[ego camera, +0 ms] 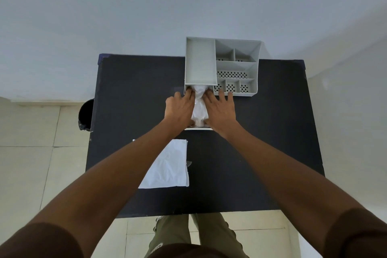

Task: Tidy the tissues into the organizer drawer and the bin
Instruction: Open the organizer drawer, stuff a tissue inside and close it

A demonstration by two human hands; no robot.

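- While your hands work at the open drawer [199, 129], it stands pulled out toward you from the base of the grey organizer [222, 67], and a wad of white tissue [199, 107] lies inside it, running from the drawer's near wall up under the organizer's edge.
- Above the drawer, the organizer's top shows one long smooth tray on the left and smaller compartments on the right, several with perforated floors; all of them look bare.
- Off the table's far-left corner you see a black bin [86, 114] with a dark liner, on the tiled floor; its contents are hidden by the table edge.
- You have a second tissue [167, 166] near you on the black table [261, 142]: flat, roughly square, thin and faintly creased, partly covered by your left forearm.
- The tissue in the drawer is crumpled, soft-looking, with folds catching light.
- Your left hand [180, 108] lies palm down on the drawer's left side, fingers extended against the tissue, not closed around anything.
- Your right hand [219, 109] mirrors it on the right, fingers spread and flat, touching the tissue, grasping nothing.
- Both arms reach straight forward, bare below brown sleeves.
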